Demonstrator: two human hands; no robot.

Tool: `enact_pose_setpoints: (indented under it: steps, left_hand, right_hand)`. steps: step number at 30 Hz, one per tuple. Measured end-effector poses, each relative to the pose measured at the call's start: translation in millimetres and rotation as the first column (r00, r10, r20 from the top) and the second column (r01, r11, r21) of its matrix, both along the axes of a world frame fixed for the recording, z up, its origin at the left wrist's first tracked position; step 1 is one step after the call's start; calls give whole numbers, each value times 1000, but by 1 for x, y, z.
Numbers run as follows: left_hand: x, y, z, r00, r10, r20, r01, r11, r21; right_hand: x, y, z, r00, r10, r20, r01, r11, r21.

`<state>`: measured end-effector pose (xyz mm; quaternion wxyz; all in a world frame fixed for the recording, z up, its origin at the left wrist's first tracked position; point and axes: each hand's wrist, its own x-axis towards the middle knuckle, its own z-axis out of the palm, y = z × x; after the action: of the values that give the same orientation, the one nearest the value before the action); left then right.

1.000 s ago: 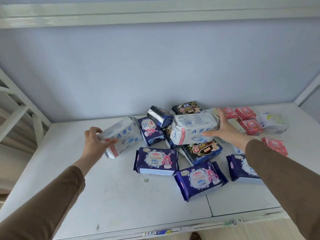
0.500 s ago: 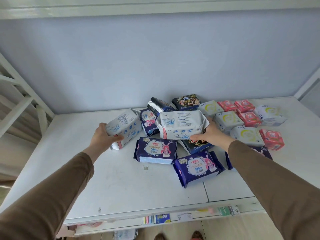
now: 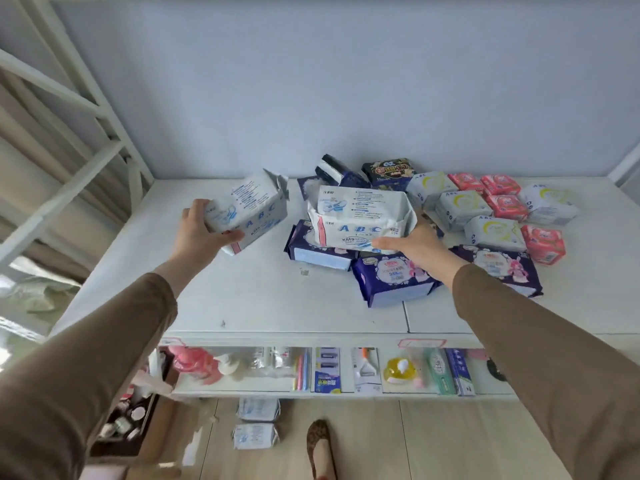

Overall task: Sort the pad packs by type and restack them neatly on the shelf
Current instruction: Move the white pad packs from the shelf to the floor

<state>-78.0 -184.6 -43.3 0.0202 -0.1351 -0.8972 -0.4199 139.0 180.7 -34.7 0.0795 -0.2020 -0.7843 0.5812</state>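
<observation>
— What does each hand have?

— The left hand point(image 3: 204, 233) is closed around the end of a white soft plastic pad pack with blue ABC lettering point(image 3: 249, 211), lifted clear of the white shelf top point(image 3: 277, 299) and tilted, its long axis running up and away to the right of the palm. The right hand point(image 3: 412, 245) grips a second white ABC pad pack point(image 3: 360, 216) from below at its near right corner, thumb along the front edge; that pack lies crosswise, sitting over the dark purple rabbit-print packs point(image 3: 391, 275).

— So what does the next move turn on?

— Likely bringing the pair together. The bare stretch of shelf lies just below and to the left of the left hand, well apart from the heap. The right hand's pack must travel leftward, towards the left hand, and one long axis needs turning to match the other.

— And the rest?

— Pale yellow-moon packs point(image 3: 462, 206) and small pink packs point(image 3: 505, 206) sit beyond the right hand, unsorted.
</observation>
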Motion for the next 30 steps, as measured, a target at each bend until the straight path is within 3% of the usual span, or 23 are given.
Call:
enact_pose_setpoints:
  steps: [7, 16, 19, 23, 30]
  left_hand:
    - [118, -75, -11, 1000, -18, 9, 19, 996, -82]
    - [218, -185, -76, 985, -121, 121, 144, 969, -202]
    - [233, -223, -103, 972, -189, 141, 220, 944, -247]
    - [248, -279, -151, 946, -236, 223, 290, 923, -253]
    - [257, -339, -287, 868, -294, 400, 421, 863, -280]
  right_hand:
    - [108, -90, -14, 994, 108, 17, -107, 994, -32]
    - [208, -203, -96, 945, 270, 183, -234, 953, -194]
    - [229, -251, -126, 939, 253, 231, -203, 954, -222]
    - [254, -326, -172, 928, 231, 291, -150, 949, -276]
    - [281, -437, -304, 857, 191, 479, -107, 974, -197]
